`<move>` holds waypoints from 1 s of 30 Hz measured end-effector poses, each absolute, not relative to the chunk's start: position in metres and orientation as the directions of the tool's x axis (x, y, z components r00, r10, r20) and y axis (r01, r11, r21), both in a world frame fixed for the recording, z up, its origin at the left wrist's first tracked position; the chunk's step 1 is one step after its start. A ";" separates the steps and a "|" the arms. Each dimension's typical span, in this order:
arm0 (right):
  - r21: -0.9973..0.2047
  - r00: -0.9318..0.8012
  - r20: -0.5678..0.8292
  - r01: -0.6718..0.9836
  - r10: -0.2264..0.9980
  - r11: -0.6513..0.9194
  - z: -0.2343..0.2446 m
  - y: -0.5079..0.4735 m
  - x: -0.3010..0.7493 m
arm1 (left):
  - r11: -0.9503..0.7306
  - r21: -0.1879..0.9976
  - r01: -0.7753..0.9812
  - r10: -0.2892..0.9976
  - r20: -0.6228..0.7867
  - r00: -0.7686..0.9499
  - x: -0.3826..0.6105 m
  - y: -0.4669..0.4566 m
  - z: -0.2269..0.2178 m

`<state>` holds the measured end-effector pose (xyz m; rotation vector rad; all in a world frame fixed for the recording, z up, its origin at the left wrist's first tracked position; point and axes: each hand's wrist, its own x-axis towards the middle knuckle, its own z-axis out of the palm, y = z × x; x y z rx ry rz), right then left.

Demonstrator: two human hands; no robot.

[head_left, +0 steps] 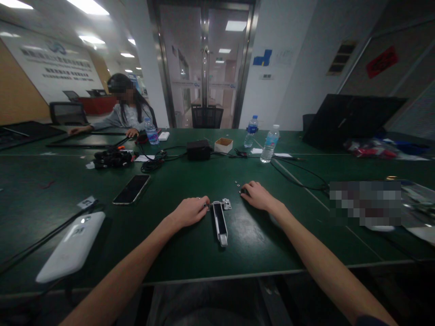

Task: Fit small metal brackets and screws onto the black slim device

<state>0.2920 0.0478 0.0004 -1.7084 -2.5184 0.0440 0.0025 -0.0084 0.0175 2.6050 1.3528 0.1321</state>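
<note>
A silvery metal piece with a long black-centred handle and a small drilled bracket (220,222) lies on the green table, its handle pointing towards me. My left hand (192,211) is closed at the left end of its bracket, thumb and fingers pinching the metal there. Further right, my right hand (257,195) rests on the tabletop with its fingertips pressed together; a small dark thing shows at them, too small to name. Just beyond those fingertips lie two tiny rings, one of them a pale ring (236,182), like nuts or washers.
A phone (132,189) and a white power bank-like device (71,246) lie left. Behind are bundled cables (113,158), a black box (198,150), a small open carton (223,145) and water bottles (270,144). Across the table sits another person (127,106).
</note>
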 end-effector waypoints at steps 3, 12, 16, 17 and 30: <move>-0.058 -0.370 0.071 0.925 0.926 0.374 -0.002 0.048 0.292 | -0.563 0.208 0.800 0.816 -0.016 0.578 0.003 -0.009 0.019; -0.044 -0.354 0.052 0.933 0.934 0.356 -0.009 0.048 0.295 | -0.569 0.163 0.806 0.811 -0.050 0.583 0.008 -0.007 0.019; -0.096 -0.375 0.032 0.922 0.927 0.376 -0.007 0.047 0.295 | -0.589 0.151 0.794 0.800 -0.034 0.600 0.008 -0.006 0.017; -0.109 -0.397 0.035 0.911 0.917 0.399 -0.006 0.046 0.294 | -0.591 0.152 0.792 0.798 -0.033 0.601 0.008 -0.006 0.017; -0.217 -0.524 0.094 0.819 0.846 0.531 0.008 0.044 0.281 | -0.571 0.198 0.797 0.809 -0.029 0.587 0.006 -0.006 0.019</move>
